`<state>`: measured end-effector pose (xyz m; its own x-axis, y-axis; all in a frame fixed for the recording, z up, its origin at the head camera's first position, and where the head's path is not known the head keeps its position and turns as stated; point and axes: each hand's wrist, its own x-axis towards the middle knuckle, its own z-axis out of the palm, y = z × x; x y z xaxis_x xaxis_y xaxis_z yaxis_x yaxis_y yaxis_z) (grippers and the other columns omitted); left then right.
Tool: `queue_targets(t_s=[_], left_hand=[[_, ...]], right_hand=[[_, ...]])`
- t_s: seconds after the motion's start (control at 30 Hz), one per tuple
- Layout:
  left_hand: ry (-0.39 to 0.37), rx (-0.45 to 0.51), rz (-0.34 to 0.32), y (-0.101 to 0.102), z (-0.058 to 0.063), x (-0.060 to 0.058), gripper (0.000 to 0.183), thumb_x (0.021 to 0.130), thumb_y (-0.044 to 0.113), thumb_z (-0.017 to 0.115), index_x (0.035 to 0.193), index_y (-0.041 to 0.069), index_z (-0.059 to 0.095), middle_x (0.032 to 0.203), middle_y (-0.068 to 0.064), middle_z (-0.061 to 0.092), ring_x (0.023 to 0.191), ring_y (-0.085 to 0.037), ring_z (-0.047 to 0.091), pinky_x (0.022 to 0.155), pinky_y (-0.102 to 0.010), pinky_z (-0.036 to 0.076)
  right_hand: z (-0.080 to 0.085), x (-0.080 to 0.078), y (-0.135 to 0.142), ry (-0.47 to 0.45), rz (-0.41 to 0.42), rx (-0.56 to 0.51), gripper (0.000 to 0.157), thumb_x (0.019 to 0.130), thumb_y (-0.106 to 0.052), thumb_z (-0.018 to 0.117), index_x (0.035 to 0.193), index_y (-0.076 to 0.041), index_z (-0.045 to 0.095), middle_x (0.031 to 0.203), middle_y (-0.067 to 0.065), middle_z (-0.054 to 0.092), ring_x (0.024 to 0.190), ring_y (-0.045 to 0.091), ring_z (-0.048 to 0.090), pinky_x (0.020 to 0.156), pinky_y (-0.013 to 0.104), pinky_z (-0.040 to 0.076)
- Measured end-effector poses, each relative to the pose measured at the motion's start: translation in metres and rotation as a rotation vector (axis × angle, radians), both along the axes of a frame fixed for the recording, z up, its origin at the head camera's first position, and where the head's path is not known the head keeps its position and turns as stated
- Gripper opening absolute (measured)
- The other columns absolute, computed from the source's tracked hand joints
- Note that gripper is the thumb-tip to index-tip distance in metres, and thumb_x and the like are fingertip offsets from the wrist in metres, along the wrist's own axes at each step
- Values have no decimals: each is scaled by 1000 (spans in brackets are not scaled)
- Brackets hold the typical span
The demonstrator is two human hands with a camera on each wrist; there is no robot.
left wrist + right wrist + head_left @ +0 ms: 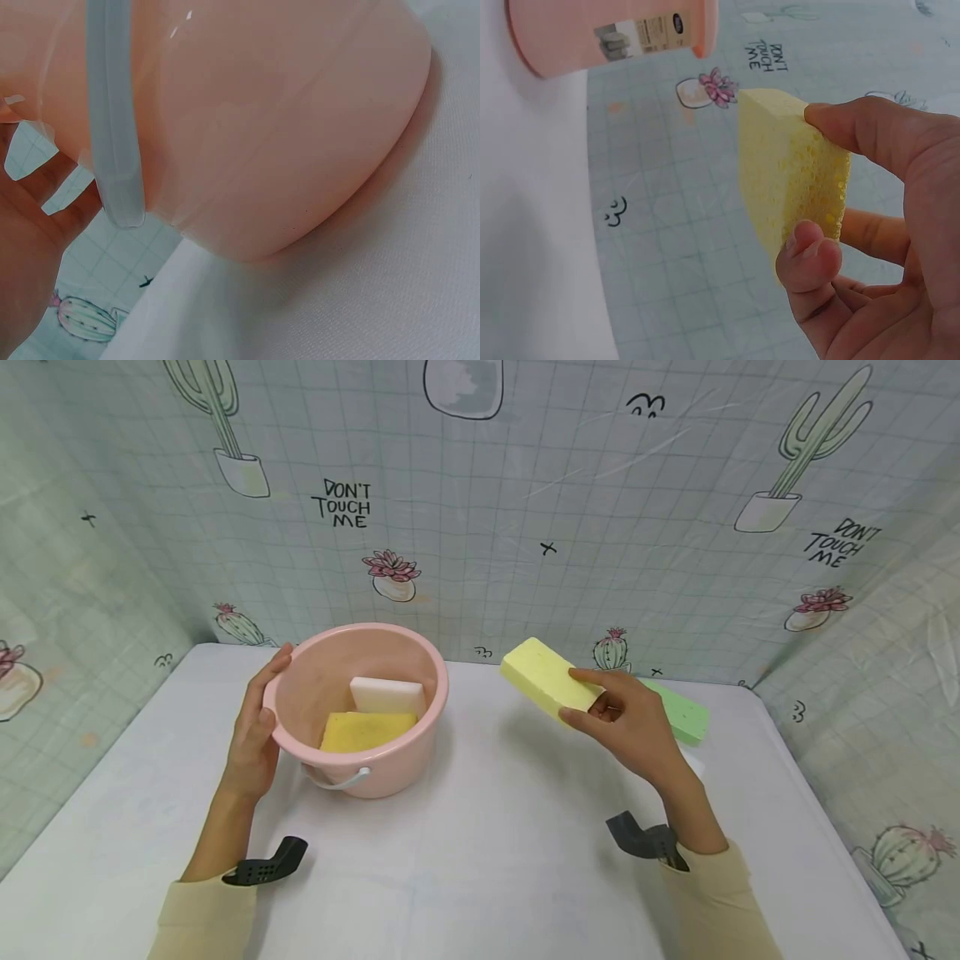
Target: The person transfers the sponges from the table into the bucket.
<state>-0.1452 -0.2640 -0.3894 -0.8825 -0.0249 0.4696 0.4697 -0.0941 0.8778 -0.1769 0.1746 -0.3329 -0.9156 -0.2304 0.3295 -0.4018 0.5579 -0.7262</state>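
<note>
In the head view, my left hand rests against the left side of a pink bucket, fingertips at its rim. The left wrist view shows the fingers spread along the bucket beside its pale handle. A yellow sponge and a white sponge lie inside the bucket. To its right, my right hand pinches a light yellow sponge by one end, raised over the table. The right wrist view shows the thumb on one edge of this porous sponge and fingers on the opposite edge.
Behind the right hand a green sponge lies on the white table. A white piece beside it is mostly hidden by the forearm. Patterned cloth hangs at the back and both sides.
</note>
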Motion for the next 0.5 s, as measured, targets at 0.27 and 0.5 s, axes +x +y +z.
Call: queue_targets(t_s=[0.27,0.5], left_hand=[[0,0,3,0,-1,0,61,91,33,52,145,9,37,157,-4,19,143,-24,13,113,-41,21],[-1,-6,5,0,-1,-1,61,91,33,52,146,10,38,157,-3,20,143,-24,14,113,-42,21]], right_hand=[[10,0,-15,16,55,-31,50,76,-28,81,123,-21,66,101,-1,59,72,17,56,61,24,48],[18,0,-29,21,92,-44,51,76,-29,82,123,-21,66,104,-2,59,73,16,56,63,25,49]])
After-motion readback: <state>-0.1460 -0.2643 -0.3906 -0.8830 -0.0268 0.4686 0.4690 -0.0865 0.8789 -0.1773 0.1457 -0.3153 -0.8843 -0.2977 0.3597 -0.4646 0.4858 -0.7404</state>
